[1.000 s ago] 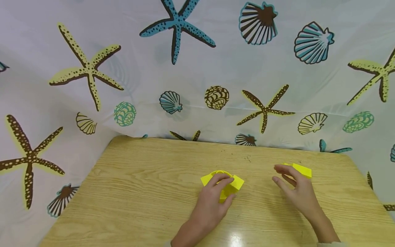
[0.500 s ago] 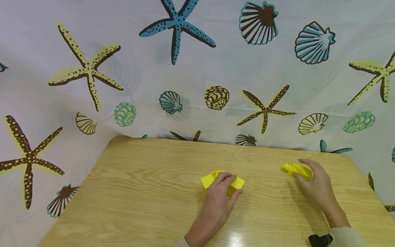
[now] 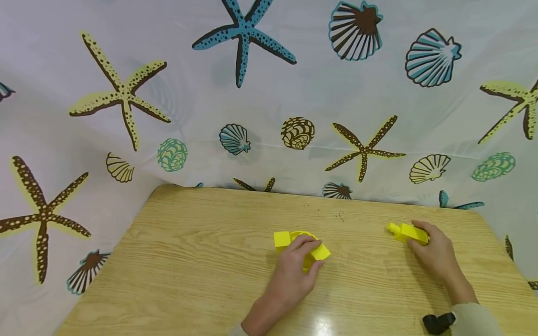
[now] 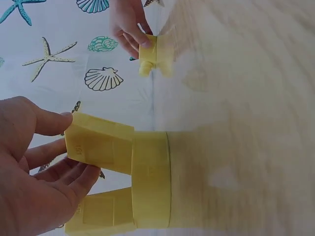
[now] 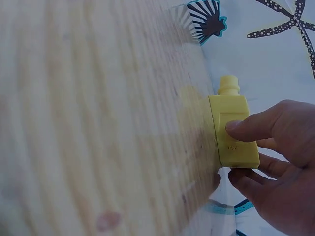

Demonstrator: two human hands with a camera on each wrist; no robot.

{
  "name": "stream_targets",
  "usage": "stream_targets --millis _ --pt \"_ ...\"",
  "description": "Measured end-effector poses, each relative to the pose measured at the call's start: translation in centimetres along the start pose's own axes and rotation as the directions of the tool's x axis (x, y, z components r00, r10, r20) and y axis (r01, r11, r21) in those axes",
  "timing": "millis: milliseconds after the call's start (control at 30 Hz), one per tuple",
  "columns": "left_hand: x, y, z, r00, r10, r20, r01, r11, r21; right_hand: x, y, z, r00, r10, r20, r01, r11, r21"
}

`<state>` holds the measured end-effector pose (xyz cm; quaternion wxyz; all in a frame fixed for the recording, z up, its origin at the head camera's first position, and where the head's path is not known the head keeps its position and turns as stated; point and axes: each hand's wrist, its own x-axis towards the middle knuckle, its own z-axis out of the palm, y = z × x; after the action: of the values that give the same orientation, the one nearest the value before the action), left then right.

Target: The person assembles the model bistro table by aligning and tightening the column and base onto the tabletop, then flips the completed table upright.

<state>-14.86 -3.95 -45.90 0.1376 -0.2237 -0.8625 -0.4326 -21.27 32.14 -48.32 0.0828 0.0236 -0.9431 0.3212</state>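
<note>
A yellow ring-shaped plastic part point(image 4: 151, 179) sits on the table with two blocky prongs standing up from it. My left hand point(image 3: 290, 277) holds the right-hand prong point(image 4: 101, 142) between thumb and fingers, while the other prong point(image 3: 282, 239) stands free. The hand hides the ring's near side in the head view. Farther right, a small yellow block with a stepped round knob point(image 5: 234, 130) lies on the table, its knob pointing left. My right hand point(image 3: 437, 254) pinches its right end, the thumb on the face with a small stamped number.
The wooden table point(image 3: 189, 261) runs back to a hanging white cloth point(image 3: 269, 107) printed with starfish and shells, which also covers the left side. A black wrist camera point(image 3: 438, 323) sits by the right sleeve.
My right hand has moved right from beside the knobbed block and now pinches its end. My left hand stays on the ring part, which has turned slightly.
</note>
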Motion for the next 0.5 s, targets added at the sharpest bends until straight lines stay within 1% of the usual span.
stream_targets --millis 67,167,267,367,433,500 --pt "-0.1 -0.1 -0.5 0.999 -0.02 0.03 0.021 0.999 -0.038 0.0 0.1 0.1 1.0 -0.001 -0.011 0.001 1.0 0.002" --pt "-0.1 -0.6 -1.3 0.994 -0.055 0.097 0.065 0.992 -0.104 -0.1 0.2 0.3 0.999 -0.016 -0.039 0.016 1.0 0.006" --pt "-0.1 -1.1 -2.1 0.983 -0.074 0.165 0.102 0.981 -0.166 -0.2 0.0 0.6 0.998 -0.025 -0.064 0.026 1.0 0.01" --pt "-0.1 -1.6 -3.0 0.97 -0.091 0.227 0.146 0.961 -0.236 -0.4 -0.6 0.7 0.996 -0.035 -0.077 0.037 0.999 0.017" --pt "0.0 -1.9 -3.4 0.965 -0.093 0.245 0.161 0.949 -0.271 -0.5 -1.1 0.7 0.996 -0.046 -0.079 0.048 0.998 0.032" --pt "0.0 -2.0 -3.5 0.966 -0.094 0.239 0.16 0.948 -0.274 -0.7 -1.5 0.6 0.995 -0.06 -0.081 0.064 0.997 0.041"
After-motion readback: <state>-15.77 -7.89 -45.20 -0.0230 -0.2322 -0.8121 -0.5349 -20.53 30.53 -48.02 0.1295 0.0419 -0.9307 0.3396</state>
